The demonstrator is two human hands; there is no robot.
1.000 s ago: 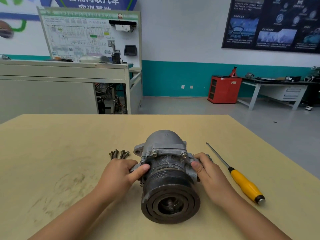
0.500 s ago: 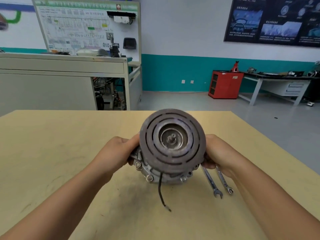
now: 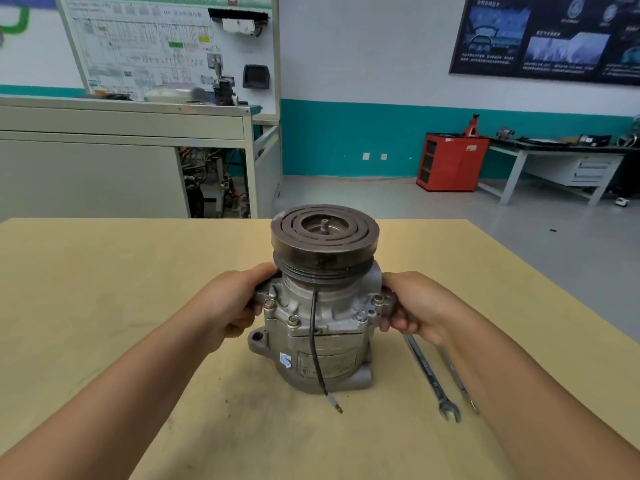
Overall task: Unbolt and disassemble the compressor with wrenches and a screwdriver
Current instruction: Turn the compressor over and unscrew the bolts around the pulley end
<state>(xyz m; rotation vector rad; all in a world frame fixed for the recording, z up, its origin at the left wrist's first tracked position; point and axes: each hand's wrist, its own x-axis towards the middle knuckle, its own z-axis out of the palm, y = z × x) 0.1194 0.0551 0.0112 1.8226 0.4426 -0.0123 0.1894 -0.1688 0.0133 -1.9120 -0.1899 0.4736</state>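
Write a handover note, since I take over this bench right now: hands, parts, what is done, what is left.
Left hand: grip curled round the compressor at its left mounting ear.
Right hand: grip on the right ear.
Compressor: upright on the table, pulley on top, black wire hanging down the front.
Two wrenches lie on the table to its right, partly under the right forearm. The screwdriver is not in view.
Done: nothing visibly apart; four flange bolts are seated.
Left: probably loosen those bolts with a wrench, then split the housing.
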